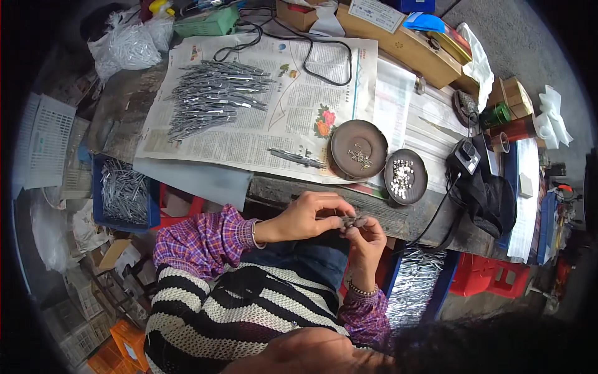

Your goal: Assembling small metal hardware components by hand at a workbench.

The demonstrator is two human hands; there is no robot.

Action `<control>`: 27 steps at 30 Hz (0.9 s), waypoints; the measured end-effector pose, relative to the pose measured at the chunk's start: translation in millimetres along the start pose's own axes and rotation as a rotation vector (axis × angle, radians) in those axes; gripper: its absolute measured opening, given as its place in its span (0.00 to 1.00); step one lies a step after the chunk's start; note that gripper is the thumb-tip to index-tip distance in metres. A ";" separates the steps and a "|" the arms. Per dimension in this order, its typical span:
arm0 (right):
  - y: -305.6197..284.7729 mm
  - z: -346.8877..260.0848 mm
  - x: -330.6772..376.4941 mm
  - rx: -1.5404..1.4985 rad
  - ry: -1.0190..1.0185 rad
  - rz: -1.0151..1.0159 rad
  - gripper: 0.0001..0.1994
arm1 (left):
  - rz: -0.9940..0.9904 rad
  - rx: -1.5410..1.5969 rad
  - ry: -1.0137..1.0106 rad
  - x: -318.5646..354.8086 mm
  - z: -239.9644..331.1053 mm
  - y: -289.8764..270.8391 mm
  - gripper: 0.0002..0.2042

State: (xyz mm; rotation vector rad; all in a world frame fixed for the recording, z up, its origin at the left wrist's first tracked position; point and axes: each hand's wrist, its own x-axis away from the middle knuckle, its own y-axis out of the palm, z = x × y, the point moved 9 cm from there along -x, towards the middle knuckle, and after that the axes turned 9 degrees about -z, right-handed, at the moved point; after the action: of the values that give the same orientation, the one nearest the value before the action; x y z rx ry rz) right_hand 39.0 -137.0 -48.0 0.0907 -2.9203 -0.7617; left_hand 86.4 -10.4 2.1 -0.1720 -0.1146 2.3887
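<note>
My left hand (314, 215) and my right hand (366, 240) meet in front of my body, just off the table's front edge. Thumbs and fingers of both are pinched together at one spot. Whatever they grip there is small and greyish, mostly covered by darkened fingertips; I cannot make out its kind. Just beyond them, a round brown dish (342, 140) holds tiny metal parts (359, 156). A smaller dark dish (423, 181) beside it contains small shiny silver pieces (402, 177). A few slim grey metal pieces (296, 158) lie on the newspaper left of the dishes.
A large pile of slim grey metal pieces (218, 96) covers part of the newspaper (299, 118). Blue bins of metal parts stand left (152, 206) and right (445, 280) below the table. A black cord (308, 47), cardboard boxes (398, 43) and a black bag (489, 193) surround the work area.
</note>
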 end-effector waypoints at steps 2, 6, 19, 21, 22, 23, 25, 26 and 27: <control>0.9 5.6 1.5 -0.075 0.016 0.026 0.06 | 0.003 -0.003 0.007 1.5 -1.3 -0.1 0.11; 2.6 6.8 1.4 -0.089 -0.004 0.052 0.09 | 0.001 0.023 0.000 4.7 -4.5 0.6 0.11; -0.1 12.3 -2.9 -0.101 -0.042 0.084 0.10 | 0.054 0.155 -0.104 5.7 -21.1 -0.4 0.10; -1.7 11.8 -0.9 -0.105 -0.048 0.092 0.10 | 0.028 0.155 -0.102 4.8 -22.3 2.7 0.11; -2.2 11.8 -0.1 -0.112 -0.053 0.093 0.10 | 0.022 0.141 -0.109 4.3 -21.8 2.6 0.11; -2.9 11.5 0.6 -0.121 -0.057 0.092 0.09 | -0.046 0.158 -0.172 4.9 -24.0 6.9 0.11; -3.7 12.2 2.2 -0.123 -0.062 0.094 0.09 | -0.048 0.155 -0.158 4.5 -21.6 7.9 0.11; -4.1 12.1 2.4 -0.125 -0.067 0.094 0.09 | -0.044 0.149 -0.147 4.4 -20.4 7.9 0.11; -4.3 11.8 2.9 -0.127 -0.072 0.094 0.09 | -0.046 0.148 -0.148 4.7 -20.8 8.5 0.11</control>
State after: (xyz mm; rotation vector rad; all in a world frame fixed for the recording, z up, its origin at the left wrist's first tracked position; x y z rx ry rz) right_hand 34.6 -135.3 -60.1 -0.0874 -2.9095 -0.9511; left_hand 80.6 -12.7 -20.0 0.0759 -0.0099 2.3518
